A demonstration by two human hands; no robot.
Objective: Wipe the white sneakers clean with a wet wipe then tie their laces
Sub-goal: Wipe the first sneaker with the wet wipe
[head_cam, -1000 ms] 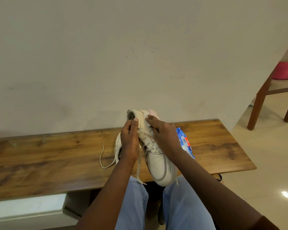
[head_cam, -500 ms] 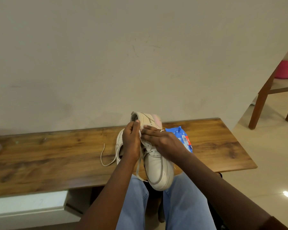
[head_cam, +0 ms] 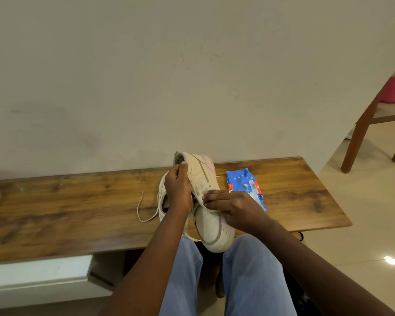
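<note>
Gripping sneaker (head_cam: pixel 211 226), left hand (head_cam: pixel 178 190) hides second sneaker (head_cam: pixel 162 193); right hand (head_cam: pixel 234 208) covers wipe (head_cam: pixel 201 194).

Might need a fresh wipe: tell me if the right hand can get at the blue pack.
Likely yes: the blue pack lies uncovered beside the right hand, nothing between, though that hand is busy on the sneaker.

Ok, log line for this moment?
phase: wiping | left hand: grips sneaker | right hand: presses wipe on sneaker side | laces: untied | wipe pack: on table
</note>
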